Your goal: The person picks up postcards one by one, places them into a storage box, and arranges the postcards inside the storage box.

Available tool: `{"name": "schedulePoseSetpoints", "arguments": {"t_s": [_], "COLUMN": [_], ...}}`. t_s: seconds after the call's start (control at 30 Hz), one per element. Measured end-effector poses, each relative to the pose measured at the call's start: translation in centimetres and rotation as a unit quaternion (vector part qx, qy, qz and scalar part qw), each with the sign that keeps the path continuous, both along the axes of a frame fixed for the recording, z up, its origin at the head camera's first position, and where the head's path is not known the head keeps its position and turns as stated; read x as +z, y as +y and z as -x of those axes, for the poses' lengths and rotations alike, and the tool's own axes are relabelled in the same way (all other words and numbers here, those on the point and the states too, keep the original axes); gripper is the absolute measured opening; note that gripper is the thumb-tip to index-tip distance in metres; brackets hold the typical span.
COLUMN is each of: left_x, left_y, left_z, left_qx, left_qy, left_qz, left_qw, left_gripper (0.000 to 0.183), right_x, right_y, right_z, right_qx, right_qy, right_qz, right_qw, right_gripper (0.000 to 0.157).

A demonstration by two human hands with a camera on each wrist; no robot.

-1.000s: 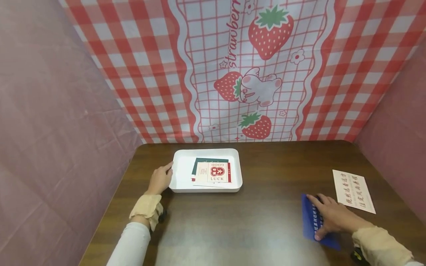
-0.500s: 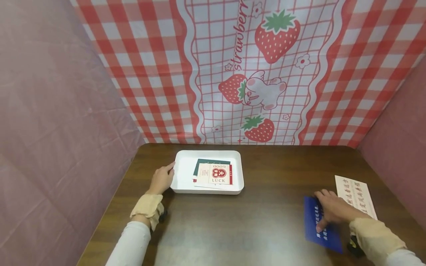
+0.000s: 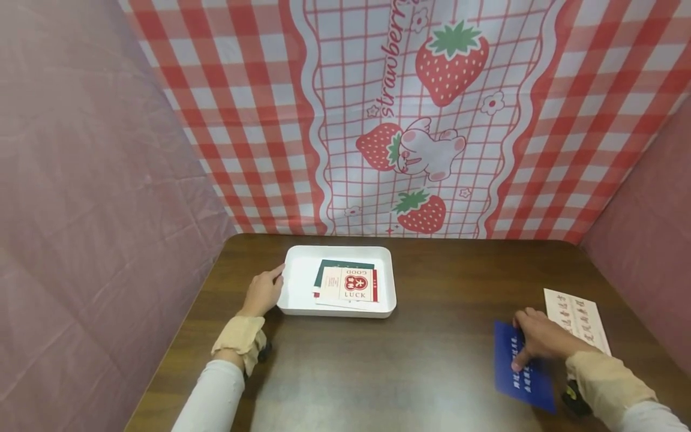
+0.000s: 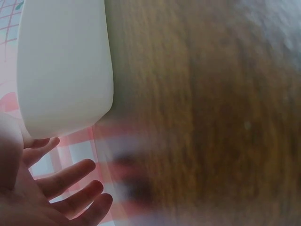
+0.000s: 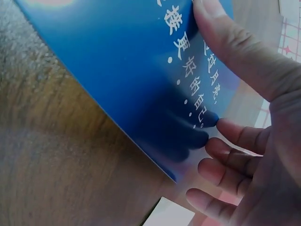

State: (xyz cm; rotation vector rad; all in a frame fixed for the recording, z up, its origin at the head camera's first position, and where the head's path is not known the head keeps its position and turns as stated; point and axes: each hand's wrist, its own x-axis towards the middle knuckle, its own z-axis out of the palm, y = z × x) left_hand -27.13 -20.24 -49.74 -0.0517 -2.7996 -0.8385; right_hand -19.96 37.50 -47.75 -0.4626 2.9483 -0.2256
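Observation:
In the head view, my left hand (image 3: 264,293) is at the left side of a shallow white tray (image 3: 291,309), fingertips right at its rim. Its other fingers spread loosely beneath the tray's wall (image 4: 68,66) in the left wrist view. My right hand (image 3: 545,335) lies over a blue card (image 3: 526,393) with white Chinese writing, at the right of the table. Close up in the right wrist view, the thumb is on the card's printed face and the relaxed fingertips touch near its edge. The card looks flat, partly hidden by the hand.
Inside the tray lie several cards, with a cream "GOOD LUCK" card (image 3: 351,285) on top and a dark green card (image 3: 329,264) under it. A cream card (image 3: 588,324) with brown writing lies behind my right hand. A checked strawberry cloth (image 3: 421,150) hangs behind the wooden table (image 3: 421,354).
The blue card, bent up between my right thumb and fingers a second ago, now looks flat. My right hand has shifted slightly over it. The left hand stays at the tray.

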Motion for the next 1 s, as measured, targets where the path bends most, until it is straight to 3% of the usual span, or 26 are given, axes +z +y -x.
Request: {"name": "schedulePoseSetpoints", "arguments": {"t_s": [0.67,1.0], "left_x": [0.1,0.0], "left_y": [0.1,0.1], "left_z": [0.0,0.0], "left_qx": [0.006,0.003], "left_qy": [0.008,0.007], "left_qz": [0.001,-0.001], "left_qw": [0.9999,1.0000], "left_gripper": [0.039,0.039], "right_x": [0.2,-0.2], "right_y": [-0.4,0.2], "right_z": [0.8,1.2], "right_qx": [-0.024,-0.013], "right_qy": [-0.033,-0.007], "right_qz": [-0.016,-0.017], "right_qw": [0.999,1.000], "right_gripper": [0.083,0.076]}}
